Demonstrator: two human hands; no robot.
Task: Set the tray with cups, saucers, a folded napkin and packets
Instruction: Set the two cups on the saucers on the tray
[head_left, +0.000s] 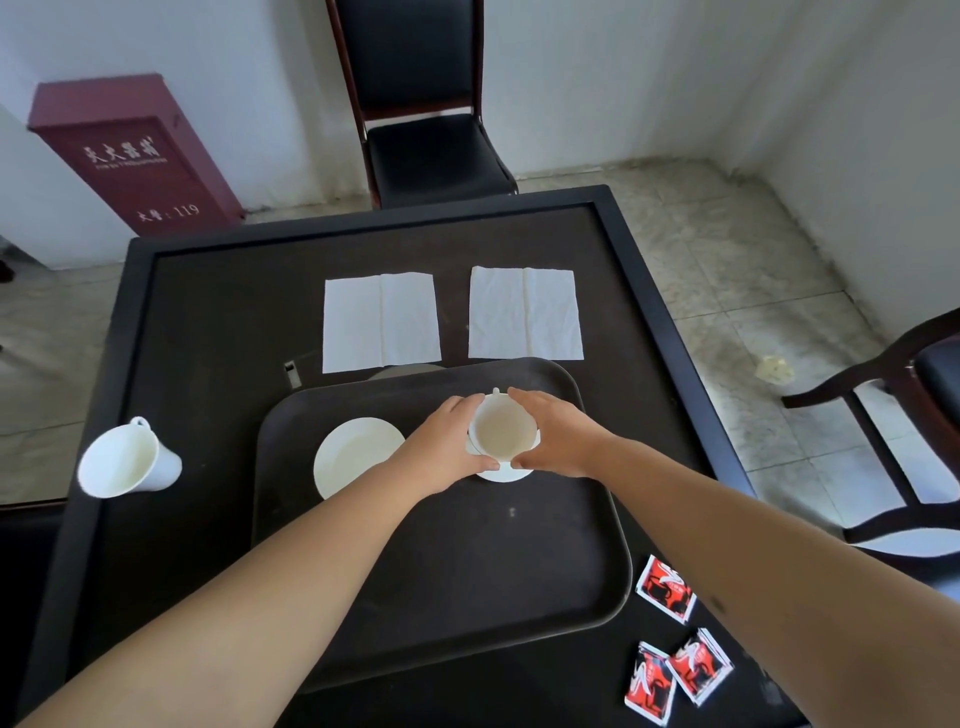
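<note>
Seen from the head camera, a person's left hand (445, 434) and right hand (553, 434) curl around opposite sides of a white cup (503, 434), fingers closed on its wall, as it sits on a white saucer (506, 474) toward the far right of a dark tray (457, 571). The cup's handle points away from the person, and whether the cup has fully settled on the saucer cannot be told. An empty second saucer (353, 460) lies just to the left on the tray, and a second cup (127, 462) lies tipped on its side on the dark desk (208, 322), well apart to the left of the tray. The step in hand appears to be seating the first cup; the next likely calls for letting go and reaching left for the tipped cup to stand it on the bare saucer. Two white napkins (382, 322) (524, 313) lie flat and side by side beyond the tray's far edge, not yet placed on it, and red-and-black packets (670, 644) are scattered at the near right corner of the desk. Around it stand a black-seated chair (421, 104) at the far side, another chair (904, 426) at right, a dark red cabinet (130, 150) against the white wall, and a pale tiled floor (727, 260).
</note>
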